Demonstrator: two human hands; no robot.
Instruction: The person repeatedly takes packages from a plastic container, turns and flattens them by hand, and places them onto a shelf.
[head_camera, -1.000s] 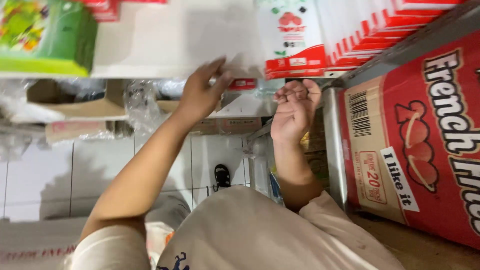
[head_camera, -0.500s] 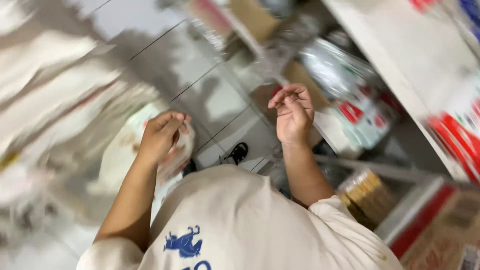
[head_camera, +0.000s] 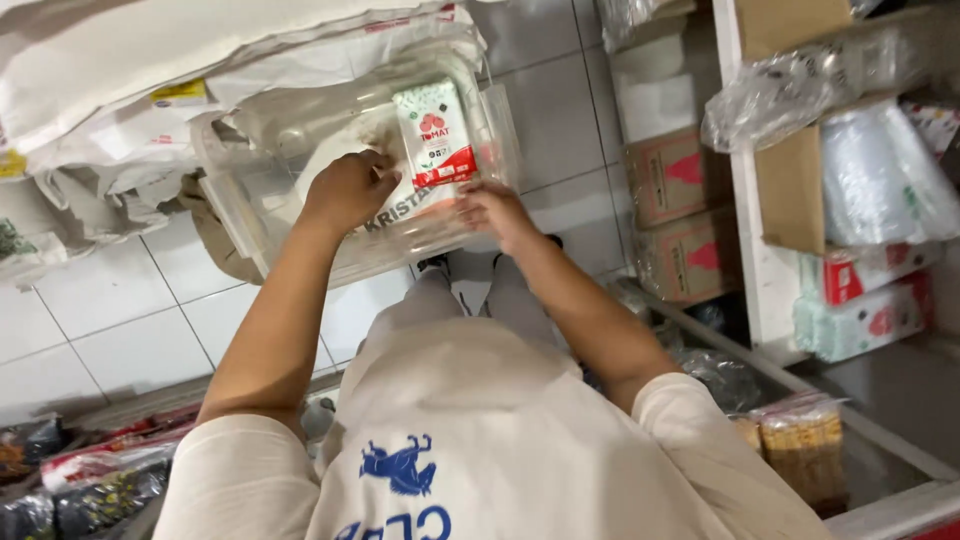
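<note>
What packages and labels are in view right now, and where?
White carton with red band and green top: in the clear plastic bin, between left hand and right hand.
Brown cardboard boxes with red marks: on the floor, right.
Yellow label: on white sack, top left.

Packet (head_camera: 434, 132) under my fingers: glossy printed plastic film, smooth. Bin (head_camera: 240, 205): clear hard plastic, scuffed and cloudy. Floor (head_camera: 110, 320): glazed white tile, slight sheen. Boxes (head_camera: 672, 172): matt brown cardboard. My shirt (head_camera: 470, 420): soft matt cloth.
</note>
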